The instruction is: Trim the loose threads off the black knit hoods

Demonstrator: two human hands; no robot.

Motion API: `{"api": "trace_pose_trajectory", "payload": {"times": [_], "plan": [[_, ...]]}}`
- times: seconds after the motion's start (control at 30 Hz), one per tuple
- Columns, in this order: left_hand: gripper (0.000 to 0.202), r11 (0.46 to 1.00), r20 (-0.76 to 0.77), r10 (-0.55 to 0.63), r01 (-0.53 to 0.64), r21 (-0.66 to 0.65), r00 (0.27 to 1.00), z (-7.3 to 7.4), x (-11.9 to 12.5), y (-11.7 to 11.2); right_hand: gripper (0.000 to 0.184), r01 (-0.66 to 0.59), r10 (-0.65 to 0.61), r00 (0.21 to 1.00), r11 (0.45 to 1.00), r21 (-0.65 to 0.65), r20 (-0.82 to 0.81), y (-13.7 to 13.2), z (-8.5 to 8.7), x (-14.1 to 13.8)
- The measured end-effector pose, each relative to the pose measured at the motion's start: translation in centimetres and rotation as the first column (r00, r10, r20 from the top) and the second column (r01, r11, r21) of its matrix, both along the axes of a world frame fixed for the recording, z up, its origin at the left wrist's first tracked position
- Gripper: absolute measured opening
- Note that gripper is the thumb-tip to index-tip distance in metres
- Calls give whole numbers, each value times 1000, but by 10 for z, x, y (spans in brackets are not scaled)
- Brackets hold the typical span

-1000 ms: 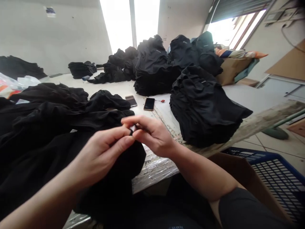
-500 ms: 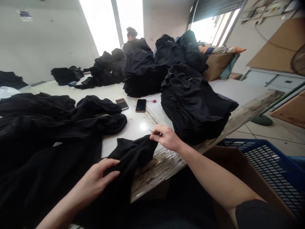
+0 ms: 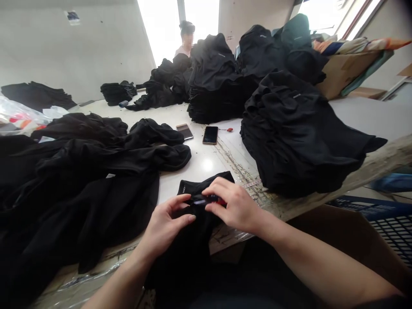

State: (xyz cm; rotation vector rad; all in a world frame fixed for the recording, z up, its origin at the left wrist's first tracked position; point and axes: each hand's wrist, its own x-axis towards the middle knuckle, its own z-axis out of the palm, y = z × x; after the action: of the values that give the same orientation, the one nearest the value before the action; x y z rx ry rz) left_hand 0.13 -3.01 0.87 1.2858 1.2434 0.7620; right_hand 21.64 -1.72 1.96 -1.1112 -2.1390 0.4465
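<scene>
My left hand [image 3: 165, 223] pinches a black garment [image 3: 189, 246] between thumb and fingers at the table's front edge. The cloth hangs down toward my lap, and a cuff-like end with small pale lettering lies on the table. In my right hand [image 3: 236, 204] is a pair of thread snips [image 3: 202, 201], with metal blades and a bit of red at the handle. The blades point left at the cloth, close to my left fingertips. My fingers hide most of the handle, and the blades are blurred.
Black garments [image 3: 96, 159] lie heaped on the left. Tall black stacks [image 3: 299, 137] stand to the right and behind. Two phones [image 3: 210, 135] rest on the worn white table [image 3: 206, 161]. A blue crate [image 3: 386, 227] is low on the right. Another person [image 3: 186, 40] is at the back.
My right hand has brought the snips down and left to the garment, near my left hand. The garment's end has shifted, showing its lettering. The view has turned left.
</scene>
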Motion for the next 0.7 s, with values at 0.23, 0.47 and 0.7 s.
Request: {"api": "trace_pose_trajectory", "payload": {"times": [0.23,0.47,0.7], "plan": [[51,994,-165,7,11,109,986,2,2,-7,14,-91,91,996,995,-44,-9,-6,-9,-14],[45,976,-278,-1,61,209,961,3,1,-8,11,-24,8,984,996,-89,-176,1,-10,-14],[40,620,-521,347,226,751,780,-40,-32,-50,37,62,-31,988,978,-200,153,12,-25,25]]}}
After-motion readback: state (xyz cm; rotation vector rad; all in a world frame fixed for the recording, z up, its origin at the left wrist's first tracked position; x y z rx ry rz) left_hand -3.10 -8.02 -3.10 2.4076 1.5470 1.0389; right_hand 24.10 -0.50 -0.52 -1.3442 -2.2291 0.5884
